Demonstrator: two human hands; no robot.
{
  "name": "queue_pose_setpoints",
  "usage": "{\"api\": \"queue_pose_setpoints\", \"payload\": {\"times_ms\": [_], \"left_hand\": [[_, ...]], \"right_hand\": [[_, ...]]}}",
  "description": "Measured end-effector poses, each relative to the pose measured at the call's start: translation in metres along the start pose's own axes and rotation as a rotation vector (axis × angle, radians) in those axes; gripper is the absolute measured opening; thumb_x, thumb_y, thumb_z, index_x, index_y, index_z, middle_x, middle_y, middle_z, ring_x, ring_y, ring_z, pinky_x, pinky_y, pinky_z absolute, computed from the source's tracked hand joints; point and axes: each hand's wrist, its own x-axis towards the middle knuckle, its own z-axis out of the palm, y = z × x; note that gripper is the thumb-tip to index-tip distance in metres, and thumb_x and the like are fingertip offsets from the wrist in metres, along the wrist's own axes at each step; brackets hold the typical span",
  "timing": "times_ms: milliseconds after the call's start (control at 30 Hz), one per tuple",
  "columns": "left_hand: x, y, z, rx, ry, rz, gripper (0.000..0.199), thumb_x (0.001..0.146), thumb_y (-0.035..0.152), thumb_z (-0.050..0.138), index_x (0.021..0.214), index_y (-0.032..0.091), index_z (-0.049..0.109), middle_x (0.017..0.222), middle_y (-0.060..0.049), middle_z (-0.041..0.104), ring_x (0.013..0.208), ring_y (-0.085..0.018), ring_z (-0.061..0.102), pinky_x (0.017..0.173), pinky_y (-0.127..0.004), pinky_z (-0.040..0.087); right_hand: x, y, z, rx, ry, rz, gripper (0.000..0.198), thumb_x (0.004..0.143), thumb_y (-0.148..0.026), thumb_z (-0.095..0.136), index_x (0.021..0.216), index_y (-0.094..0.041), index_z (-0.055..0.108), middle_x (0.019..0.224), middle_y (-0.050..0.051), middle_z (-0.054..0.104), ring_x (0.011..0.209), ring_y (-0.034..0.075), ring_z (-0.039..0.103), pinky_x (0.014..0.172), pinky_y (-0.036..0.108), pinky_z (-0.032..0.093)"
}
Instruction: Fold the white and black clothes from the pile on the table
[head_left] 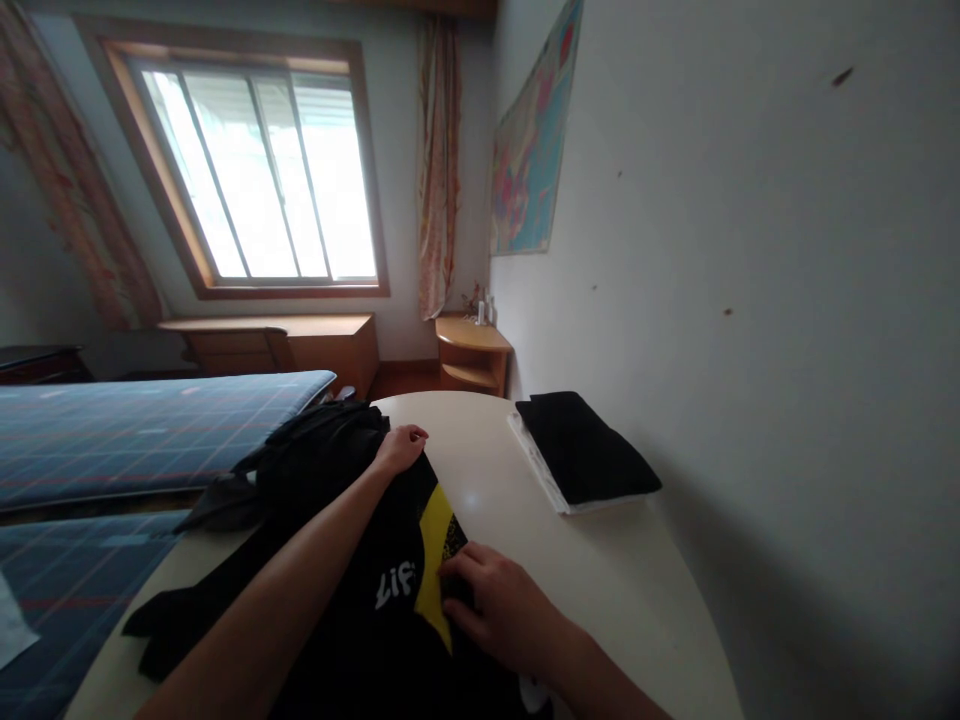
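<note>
A black shirt [367,640] with a yellow panel and white lettering lies spread over the near part of the round table. My left hand [403,448] reaches to its far right edge, fingers curled closed on the cloth there. Nearer to me, my right hand [499,605] has its thumb and bent fingers closed on the shirt beside the yellow panel. Bunched black cloth [322,450] lies to the left of my left hand; whether it belongs to the same shirt I cannot tell.
A folded black cloth [589,447] rests on a white sheet or bag at the right of the cream table [480,430], near the wall. On the left stands a bed with blue plaid mattresses [150,430]. A desk [330,340] and a corner shelf [472,335] stand farther back.
</note>
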Motion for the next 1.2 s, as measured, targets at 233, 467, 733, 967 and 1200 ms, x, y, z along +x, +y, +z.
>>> {"api": "queue_pose_setpoints", "payload": {"times_ms": [233,467,733,967,1200], "left_hand": [[-0.003,-0.010,0.002,-0.010,-0.074,0.040,0.021,0.093,0.031,0.065,0.106,0.015,0.067,0.095,-0.004,0.072,0.081,-0.016,0.068,0.077,-0.030,0.055],[-0.027,-0.005,-0.033,0.242,0.029,-0.048,0.028,0.084,0.043,0.063,0.100,0.021,0.070,0.104,-0.012,0.074,0.100,-0.029,0.069,0.084,-0.034,0.050],[-0.045,-0.005,-0.033,0.341,-0.063,-0.099,0.021,0.076,0.039,0.071,0.086,0.020,0.072,0.104,-0.013,0.074,0.101,-0.033,0.069,0.082,-0.035,0.051],[-0.032,-0.009,-0.024,0.062,-0.096,-0.161,0.009,0.085,0.025,0.068,0.085,0.016,0.069,0.077,-0.004,0.071,0.062,-0.017,0.068,0.063,-0.027,0.052],[-0.019,0.014,-0.011,-0.305,-0.097,-0.195,0.030,0.097,0.034,0.061,0.120,0.015,0.060,0.114,-0.007,0.064,0.094,-0.019,0.066,0.079,-0.037,0.058]], "right_hand": [[0.001,0.000,0.001,-0.092,-0.014,0.058,0.023,0.088,-0.034,0.063,0.108,-0.025,0.070,0.107,0.005,0.068,0.101,0.022,0.062,0.092,0.033,0.042],[-0.002,-0.018,0.019,-0.156,0.048,0.019,0.062,0.068,-0.068,0.075,0.109,-0.022,0.064,0.110,0.006,0.067,0.103,0.028,0.059,0.097,0.042,0.038],[0.005,-0.019,0.025,-0.230,0.031,0.068,0.013,0.084,-0.029,0.064,0.095,-0.022,0.064,0.100,0.003,0.068,0.099,0.023,0.060,0.089,0.035,0.038],[0.006,-0.013,0.008,-0.075,0.219,0.173,0.010,0.078,-0.019,0.058,0.087,-0.020,0.062,0.087,0.002,0.068,0.083,0.018,0.059,0.081,0.029,0.038],[0.003,0.003,-0.011,0.132,0.336,0.308,0.010,0.081,-0.022,0.052,0.088,-0.021,0.059,0.073,-0.001,0.064,0.067,0.016,0.059,0.066,0.025,0.039]]}}
